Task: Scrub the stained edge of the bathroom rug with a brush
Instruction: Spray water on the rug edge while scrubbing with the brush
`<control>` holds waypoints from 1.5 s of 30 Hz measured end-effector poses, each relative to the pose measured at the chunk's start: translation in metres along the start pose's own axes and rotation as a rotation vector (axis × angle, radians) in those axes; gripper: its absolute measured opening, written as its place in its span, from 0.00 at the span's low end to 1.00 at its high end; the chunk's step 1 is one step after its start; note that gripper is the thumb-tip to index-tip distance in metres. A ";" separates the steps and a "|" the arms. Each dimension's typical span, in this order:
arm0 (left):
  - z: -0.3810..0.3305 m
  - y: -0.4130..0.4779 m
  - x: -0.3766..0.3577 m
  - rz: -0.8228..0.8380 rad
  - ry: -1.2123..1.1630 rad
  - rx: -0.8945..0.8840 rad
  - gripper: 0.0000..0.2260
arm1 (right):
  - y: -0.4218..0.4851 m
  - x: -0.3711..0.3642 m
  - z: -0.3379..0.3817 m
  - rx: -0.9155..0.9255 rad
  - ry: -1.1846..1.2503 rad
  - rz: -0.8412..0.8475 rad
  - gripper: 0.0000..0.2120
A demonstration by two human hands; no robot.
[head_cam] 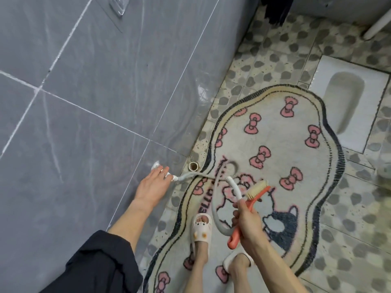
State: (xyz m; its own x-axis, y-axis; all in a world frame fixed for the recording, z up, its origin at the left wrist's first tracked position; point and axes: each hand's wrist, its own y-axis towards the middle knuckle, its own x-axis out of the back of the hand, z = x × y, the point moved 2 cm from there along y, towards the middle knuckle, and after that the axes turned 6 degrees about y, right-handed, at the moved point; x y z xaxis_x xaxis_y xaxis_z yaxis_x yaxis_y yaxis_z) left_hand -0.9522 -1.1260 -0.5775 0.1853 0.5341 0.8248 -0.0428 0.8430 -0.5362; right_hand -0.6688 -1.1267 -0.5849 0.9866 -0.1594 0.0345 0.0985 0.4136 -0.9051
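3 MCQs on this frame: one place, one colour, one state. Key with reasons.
1. Where is the left hand?
A. on the rug
B. at the wall fitting of the hose
C. on the slipper

2. What colour is the brush handle?
A. orange
B. blue
C. green

3. Are the bristles touching the rug?
A. pressed onto its edge
B. held above it
C. lying flat on it

Key: 1 B, fingers rest where the hose meets the wall. 2 A, orange shows below the right hand grip. 3 B, the brush is raised with the hose.
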 end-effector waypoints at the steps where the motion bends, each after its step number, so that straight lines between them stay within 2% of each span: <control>1: 0.002 0.001 0.000 0.007 -0.006 -0.009 0.19 | -0.001 -0.004 -0.003 -0.012 -0.004 -0.002 0.13; 6: 0.006 0.001 0.000 0.025 -0.069 -0.016 0.13 | -0.003 -0.024 -0.001 0.013 -0.071 -0.013 0.14; 13: 0.002 0.004 0.004 0.074 -0.089 0.026 0.15 | 0.000 -0.040 0.018 0.147 -0.235 0.030 0.14; 25: 0.001 0.008 0.008 0.133 -0.094 0.076 0.15 | -0.001 -0.027 0.012 0.117 -0.251 0.000 0.16; 30: -0.001 0.008 0.011 0.142 -0.115 0.090 0.16 | -0.006 -0.024 0.012 0.130 -0.242 0.041 0.14; 45: -0.005 0.012 0.014 0.174 -0.161 0.168 0.16 | -0.013 -0.014 0.022 0.149 -0.323 0.119 0.15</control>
State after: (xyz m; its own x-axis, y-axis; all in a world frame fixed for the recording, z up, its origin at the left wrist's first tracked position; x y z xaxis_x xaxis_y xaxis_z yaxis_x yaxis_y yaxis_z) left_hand -0.9452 -1.1090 -0.5736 0.0029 0.6636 0.7481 -0.2247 0.7294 -0.6462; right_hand -0.6813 -1.1104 -0.5647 0.9801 0.1789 0.0863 -0.0250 0.5421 -0.8400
